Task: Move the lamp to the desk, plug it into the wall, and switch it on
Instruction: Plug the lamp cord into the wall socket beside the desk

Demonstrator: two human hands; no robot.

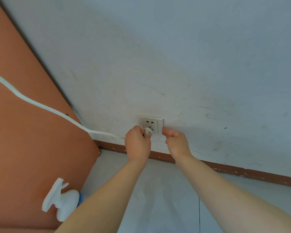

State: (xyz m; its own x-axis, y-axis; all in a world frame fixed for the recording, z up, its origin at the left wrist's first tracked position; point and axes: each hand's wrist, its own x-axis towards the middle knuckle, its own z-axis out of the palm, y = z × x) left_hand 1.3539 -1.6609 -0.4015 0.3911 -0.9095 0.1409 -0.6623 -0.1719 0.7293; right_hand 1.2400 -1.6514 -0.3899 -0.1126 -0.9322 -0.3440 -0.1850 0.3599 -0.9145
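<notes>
Left hand (137, 143) is pinched tight around the white plug (147, 131), fingers curled over it from the left, and the plug's round face is pressed up against the lower holes of the wall socket (150, 123). Can't tell if the pins are all the way in, the hand covers that part. The upper 2 holes of the socket are bare.

Right hand (175, 140) is loosely curled with nothing in it, thumb and fingertip resting at the socket plate's lower right corner, so it's touching the plate but not gripping anything.

The white cord (45, 106) runs from the plug off to the left, along the bottom of the wall (175, 56) for a bit, then climbs diagonally across the brown side panel of the desk (23, 132) and leaves at the left edge of the view. The lamp itself isn't visible here, only its cord and plug.

The socket sits low on the wall, just above the brown baseboard (225, 169). Grey floor (158, 190) below that.

Down at the lower left, next to the left forearm, there's a white spray bottle head (60, 200) with its trigger, a bit of blue showing just behind it, right up against the desk panel.
</notes>
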